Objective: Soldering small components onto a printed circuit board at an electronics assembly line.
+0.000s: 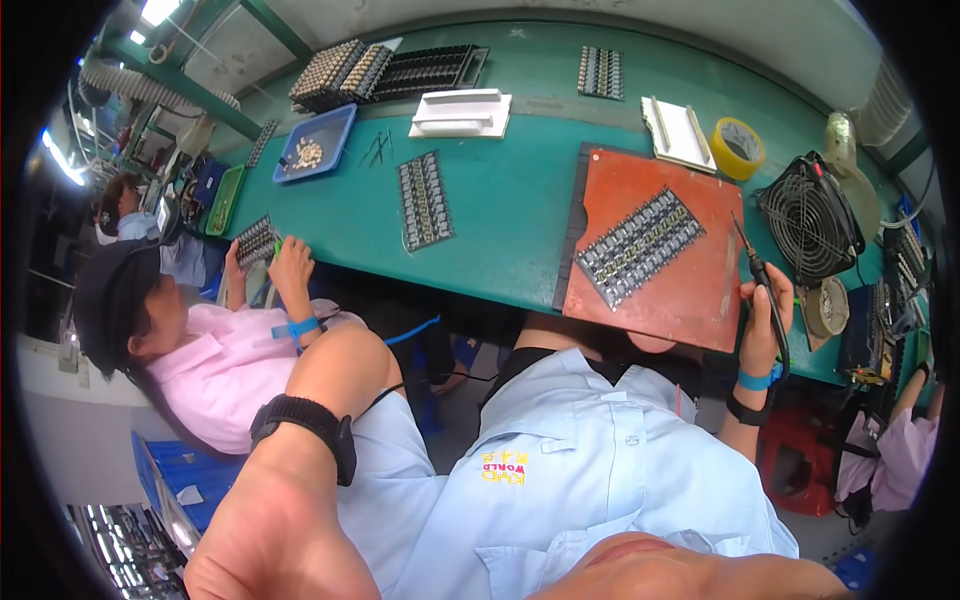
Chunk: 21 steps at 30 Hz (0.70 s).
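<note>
While my right hand (763,325) grips a slim black soldering iron (757,270), the rectangular black-and-silver circuit panel (640,248) lies left of it on a flat red-orange mat (690,303); near left, my left hand's (275,540) fingers I cannot tell.

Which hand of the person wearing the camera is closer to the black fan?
Right. The right hand, holding a soldering iron, is just below and left of the black fan; the left hand is far away, low in the picture's left.
</note>
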Motion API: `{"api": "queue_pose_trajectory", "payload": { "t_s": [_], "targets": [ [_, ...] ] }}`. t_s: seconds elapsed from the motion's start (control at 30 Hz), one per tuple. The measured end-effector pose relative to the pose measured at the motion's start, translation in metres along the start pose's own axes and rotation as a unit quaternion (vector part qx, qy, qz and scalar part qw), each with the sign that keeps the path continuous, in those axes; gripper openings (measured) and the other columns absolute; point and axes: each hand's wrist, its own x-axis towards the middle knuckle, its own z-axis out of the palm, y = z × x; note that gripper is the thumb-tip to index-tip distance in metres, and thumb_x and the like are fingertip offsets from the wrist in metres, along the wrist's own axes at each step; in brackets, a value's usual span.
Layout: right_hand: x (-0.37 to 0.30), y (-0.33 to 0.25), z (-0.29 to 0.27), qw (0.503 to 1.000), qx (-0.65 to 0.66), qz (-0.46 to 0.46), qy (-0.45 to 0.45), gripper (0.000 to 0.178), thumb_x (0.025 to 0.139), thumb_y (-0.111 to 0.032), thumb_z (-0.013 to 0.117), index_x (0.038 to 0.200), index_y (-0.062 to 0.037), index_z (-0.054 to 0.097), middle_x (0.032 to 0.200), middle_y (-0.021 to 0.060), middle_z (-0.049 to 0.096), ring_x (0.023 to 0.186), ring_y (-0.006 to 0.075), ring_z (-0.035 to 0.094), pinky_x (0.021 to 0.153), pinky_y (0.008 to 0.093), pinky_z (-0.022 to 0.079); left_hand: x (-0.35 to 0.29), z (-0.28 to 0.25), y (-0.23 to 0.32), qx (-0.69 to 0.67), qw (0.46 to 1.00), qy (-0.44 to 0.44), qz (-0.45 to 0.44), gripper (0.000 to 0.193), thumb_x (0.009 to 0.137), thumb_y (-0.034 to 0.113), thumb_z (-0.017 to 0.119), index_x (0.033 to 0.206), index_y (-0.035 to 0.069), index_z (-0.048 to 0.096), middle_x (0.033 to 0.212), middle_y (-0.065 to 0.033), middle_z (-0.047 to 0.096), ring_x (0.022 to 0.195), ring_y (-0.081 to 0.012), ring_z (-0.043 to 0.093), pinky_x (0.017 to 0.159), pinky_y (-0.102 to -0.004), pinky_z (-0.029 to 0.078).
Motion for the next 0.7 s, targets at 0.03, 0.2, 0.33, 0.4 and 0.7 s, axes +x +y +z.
{"api": "queue_pose_trajectory", "payload": {
  "t_s": [0.03,0.2,0.33,0.4,0.7],
  "targets": [
    [0.0,0.0,0.0,1.0,0.003,-0.002,0.001,0.032,0.096,-0.011,0.051,0.125,0.0013,0.049,0.095,0.0056,0.058,0.087,0.0118,0.055,0.082,0.0264,0.045,-0.001,-0.003,0.003,-0.003,1.0,-0.013,-0.002,0.025,0.092,0.015,0.047,0.069,0.005,0.048,0.062,-0.0003,0.047,0.056,-0.0096,0.045,0.052,-0.0188,0.038],
    [0.002,0.001,-0.002,1.0,-0.003,-0.007,0.017,0.032,0.096,-0.01,0.051,0.126,0.0013,0.049,0.094,0.0054,0.058,0.086,0.012,0.055,0.082,0.0261,0.045,-0.02,-0.031,0.021,0.024,0.987,-0.065,-0.144,0.012,0.087,0.015,0.058,0.077,0.012,0.051,0.074,0.0037,0.05,0.062,-0.0086,0.048,0.057,-0.0228,0.039],
    [0.004,0.002,0.004,1.0,-0.002,-0.009,0.008,0.033,0.096,-0.011,0.051,0.127,0.0012,0.049,0.094,0.0053,0.058,0.086,0.0115,0.054,0.082,0.0256,0.045,-0.115,-0.07,0.049,0.558,0.778,-0.194,-0.213,0.022,0.078,0.007,0.07,0.1,0.007,0.064,0.086,-0.0033,0.064,0.082,-0.0179,0.061,0.076,-0.0335,0.051],
    [0.0,0.011,-0.004,0.999,-0.016,-0.002,0.029,0.033,0.096,-0.011,0.051,0.127,0.0013,0.049,0.094,0.0051,0.058,0.086,0.0112,0.054,0.082,0.0255,0.044,-0.159,-0.061,0.038,0.33,0.677,-0.376,-0.54,0.024,0.084,0.002,0.063,0.107,0.007,0.065,0.097,-0.0109,0.062,0.089,-0.027,0.06,0.089,-0.0397,0.044],
    [0.0,0.026,-0.018,0.999,-0.031,0.006,0.024,0.036,0.099,-0.016,0.05,0.131,0.001,0.047,0.095,0.0043,0.057,0.087,0.01,0.052,0.083,0.0253,0.043,-0.282,-0.118,0.084,0.36,0.594,-0.476,-0.539,0.039,0.077,-0.002,0.06,0.109,0.017,0.068,0.127,-0.0149,0.052,0.117,-0.0341,0.048,0.096,-0.0452,0.035]
  ]
}}
